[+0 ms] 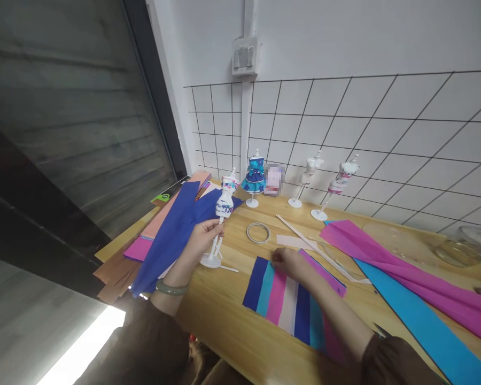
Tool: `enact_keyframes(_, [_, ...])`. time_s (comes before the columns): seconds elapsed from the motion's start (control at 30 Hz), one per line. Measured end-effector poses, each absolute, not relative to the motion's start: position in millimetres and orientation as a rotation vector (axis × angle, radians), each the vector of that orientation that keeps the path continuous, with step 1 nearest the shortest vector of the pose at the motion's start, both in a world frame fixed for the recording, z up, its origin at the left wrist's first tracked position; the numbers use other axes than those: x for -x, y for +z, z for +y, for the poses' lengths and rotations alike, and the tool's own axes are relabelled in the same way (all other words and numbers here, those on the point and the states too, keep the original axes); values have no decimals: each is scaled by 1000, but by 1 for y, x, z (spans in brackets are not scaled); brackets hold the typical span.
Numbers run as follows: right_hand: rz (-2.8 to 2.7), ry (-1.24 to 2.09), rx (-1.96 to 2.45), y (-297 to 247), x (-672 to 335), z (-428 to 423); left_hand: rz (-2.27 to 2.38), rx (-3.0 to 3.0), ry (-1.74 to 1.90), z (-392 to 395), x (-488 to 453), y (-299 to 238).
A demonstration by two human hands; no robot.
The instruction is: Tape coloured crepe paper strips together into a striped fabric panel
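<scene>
My left hand (209, 235) is closed around the thin pole of a small white dress form (226, 195), below its torso. Bits of pink, blue and teal stick to that torso, and its round base is at the table's edge. At the upper edge of a striped crepe paper sheet (282, 302), my right hand (285, 261) has its fingers curled in and pinching. The stripes run navy, teal, pink and pale, and my right forearm covers part of them. Between the hands, farther back, lies a roll of tape (258, 232).
Behind stand a dress form in a blue ruffled dress (255, 176) and two white ones (311, 170) (346, 176). Folded blue crepe paper (168, 230) lies left. Pink (385, 262) and light blue strips (420, 321) stretch right, near a clear container (465, 243). A wire grid lines the wall.
</scene>
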State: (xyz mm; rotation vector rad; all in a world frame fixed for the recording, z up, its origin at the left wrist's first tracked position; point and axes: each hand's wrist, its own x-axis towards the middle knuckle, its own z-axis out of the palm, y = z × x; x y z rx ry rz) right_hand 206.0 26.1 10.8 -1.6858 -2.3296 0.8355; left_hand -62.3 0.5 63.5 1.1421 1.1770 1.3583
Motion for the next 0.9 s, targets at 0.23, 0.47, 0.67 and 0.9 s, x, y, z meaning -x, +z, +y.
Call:
enact_keyframes(0.23, [-2382, 1065, 1516, 20, -207, 21, 1145, -1147, 1297, 5, 59, 50])
enact_keyframes(0.47, [-2359, 984, 1522, 30, -213, 8, 1096, -1168, 1285, 8, 50, 46])
enact_keyframes(0.67, [-2386, 1009, 1590, 17, -208, 13, 1085, -1155, 1284, 2, 43, 51])
enact_keyframes(0.9, [-2273, 1191, 1415, 33, -213, -2, 1097, -1135, 1277, -1, 39, 57])
